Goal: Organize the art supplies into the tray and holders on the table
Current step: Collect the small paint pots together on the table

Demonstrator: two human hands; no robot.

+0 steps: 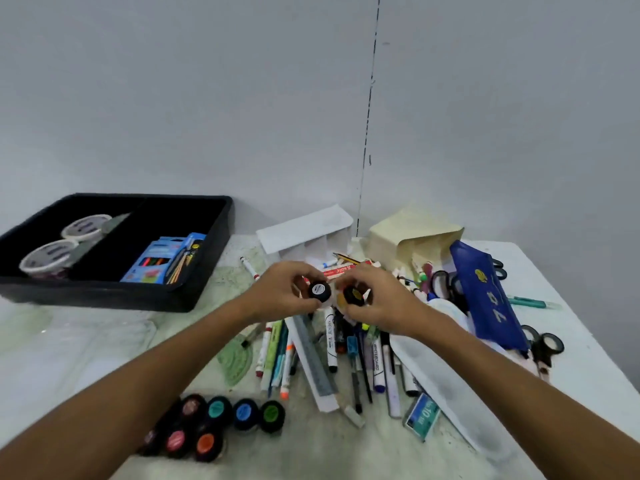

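1. Table (pixel 86 344): pale, stained top set against a grey wall.
2. Black tray (pixel 207 271): far left, two compartments. Left compartment holds two white tubs (pixel 65 242); right compartment holds a blue crayon box (pixel 162 259).
3. White divided holder (pixel 308 233) and cream paper box (pixel 408 237): tipped over at the far edge, behind the hands.
4. Blue pencil pouch (pixel 485 296): right of the pile, with black-handled scissors (pixel 545 348) just beside it.
5. Pile of markers and pens (pixel 346 348): centre, loose, crossing a metal ruler (pixel 317 358).
6. Group of black paint pots (pixel 221 424): near edge, lids colour-labelled, touching one another.
7. Left hand (pixel 277 294): raised above the pile, fingers curled round a black pot with white label (pixel 319 291).
8. Right hand (pixel 381 299): raised alongside, fingers curled round a black pot with yellow label (pixel 353 295). Both held pots nearly touching.
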